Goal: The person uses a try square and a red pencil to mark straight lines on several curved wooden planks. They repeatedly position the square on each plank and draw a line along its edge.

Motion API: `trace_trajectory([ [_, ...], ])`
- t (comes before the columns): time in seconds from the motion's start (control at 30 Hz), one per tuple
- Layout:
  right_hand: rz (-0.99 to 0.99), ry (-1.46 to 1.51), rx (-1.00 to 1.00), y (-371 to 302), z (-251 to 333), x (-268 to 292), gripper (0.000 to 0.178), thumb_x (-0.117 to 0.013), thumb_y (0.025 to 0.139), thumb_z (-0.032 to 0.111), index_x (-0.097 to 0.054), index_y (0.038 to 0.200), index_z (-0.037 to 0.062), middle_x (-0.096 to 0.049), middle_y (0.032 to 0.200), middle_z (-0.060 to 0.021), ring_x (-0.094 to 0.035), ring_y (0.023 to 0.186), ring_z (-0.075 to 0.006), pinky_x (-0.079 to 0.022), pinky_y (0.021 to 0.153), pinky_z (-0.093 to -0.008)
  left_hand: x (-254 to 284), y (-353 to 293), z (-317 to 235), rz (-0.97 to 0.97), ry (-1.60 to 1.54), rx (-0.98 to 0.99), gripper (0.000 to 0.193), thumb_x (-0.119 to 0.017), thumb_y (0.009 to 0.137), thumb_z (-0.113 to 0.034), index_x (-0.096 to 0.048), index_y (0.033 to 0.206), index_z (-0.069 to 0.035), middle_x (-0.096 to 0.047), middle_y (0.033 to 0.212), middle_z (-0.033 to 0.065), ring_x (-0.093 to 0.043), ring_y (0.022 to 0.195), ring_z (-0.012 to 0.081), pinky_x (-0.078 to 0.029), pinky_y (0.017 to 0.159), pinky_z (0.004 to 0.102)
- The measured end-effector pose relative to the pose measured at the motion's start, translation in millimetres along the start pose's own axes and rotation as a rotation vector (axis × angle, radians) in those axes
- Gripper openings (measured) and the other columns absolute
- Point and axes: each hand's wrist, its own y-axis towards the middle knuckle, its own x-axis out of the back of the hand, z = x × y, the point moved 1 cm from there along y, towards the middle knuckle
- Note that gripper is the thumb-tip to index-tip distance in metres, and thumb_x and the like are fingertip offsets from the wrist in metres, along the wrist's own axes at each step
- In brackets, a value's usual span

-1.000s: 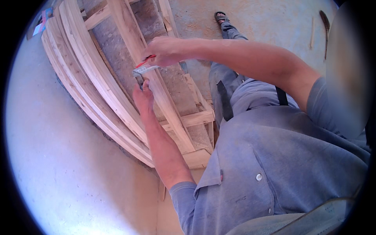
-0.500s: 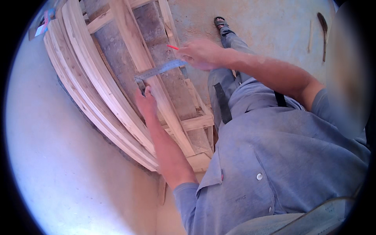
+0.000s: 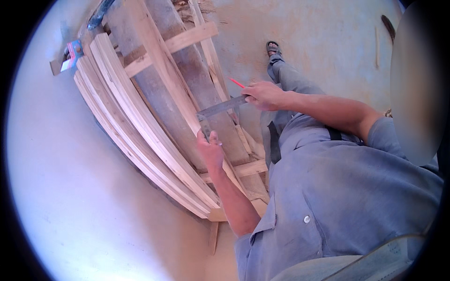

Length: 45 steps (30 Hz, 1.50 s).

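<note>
A smooth, pale wall (image 3: 70,150) catches cool, bluish-white light, with a brownish shadow across part of it. Well apart from the wall spreads a pale floor (image 3: 318,42), stained tan in patches; farthest from the wall lies a dark strip (image 3: 388,28), perhaps wood, too blurred to be sure.

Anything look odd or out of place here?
Only slightly: a thin pale strip and a dark curved object lie loose on the floor, away from the stacked boards. The metal square shows no obvious damage.
</note>
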Motion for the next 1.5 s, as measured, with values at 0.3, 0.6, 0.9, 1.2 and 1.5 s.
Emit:
trace_trajectory([
  [0.3, -0.286, 0.361, -0.331, -19.6, -80.1, 107.7, 0.024, -0.058, 0.095, 0.021, -0.069, 0.095, -0.0001, -0.068, 0.082, -0.0171, -0.064, 0.079, -0.0294, -0.049, 0.072, -0.0415, -30.5, 92.5, -62.3, -0.307, 0.253, -0.252, 0.070, -0.074, 0.090, -0.018, -0.042, 0.148, 0.004, -0.055, 0.137, 0.0199, -0.058, 0.119, 0.0297, -0.047, 0.103, 0.0417],
  [0.6, -0.455, 0.363, -0.518, -26.1, -112.4, 222.1, 0.028, -0.059, 0.100, 0.025, -0.070, 0.091, 0.0007, -0.060, 0.072, -0.0032, -0.056, 0.068, -0.0137, -0.045, 0.062, -0.0332, -13.0, 160.1, -42.6, -0.362, 0.562, -0.021, 0.092, -0.078, 0.078, -0.008, -0.029, 0.155, 0.003, -0.043, 0.152, 0.0262, -0.047, 0.137, 0.0412, -0.039, 0.116, 0.0474],
  [0.9, -0.391, 0.566, -0.501, 3.2, -92.2, 211.8, 0.028, -0.060, 0.100, 0.027, -0.066, 0.084, 0.0045, -0.056, 0.064, -0.0009, -0.050, 0.052, -0.0081, -0.038, 0.047, -0.0266, 65.4, 185.8, -26.3, 0.128, -0.170, 0.031, 0.086, -0.072, 0.075, 0.010, -0.038, 0.154, 0.002, -0.058, 0.140, 0.0179, -0.058, 0.127, 0.0261, -0.045, 0.104, 0.0327],
  [1.2, -0.333, 0.493, -0.454, 32.2, -33.1, 195.6, 0.027, -0.059, 0.101, 0.023, -0.066, 0.084, 0.0023, -0.057, 0.065, -0.0016, -0.052, 0.053, -0.0088, -0.040, 0.046, -0.0266, 79.7, 200.6, 19.6, 0.282, -0.489, 0.035, 0.084, -0.078, 0.077, -0.003, -0.044, 0.153, -0.001, -0.066, 0.120, 0.0099, -0.062, 0.107, 0.0209, -0.048, 0.097, 0.0336],
  [1.5, -0.319, 0.347, -0.445, 76.3, 14.5, 196.6, 0.025, -0.059, 0.100, 0.022, -0.065, 0.085, 0.0021, -0.057, 0.066, -0.0020, -0.052, 0.053, -0.0093, -0.041, 0.048, -0.0267, 68.4, 194.2, 18.3, 0.056, -0.627, 0.078, 0.093, -0.083, 0.080, -0.017, -0.035, 0.157, 0.003, -0.066, 0.123, 0.0167, -0.064, 0.111, 0.0245, -0.047, 0.099, 0.0351],
])
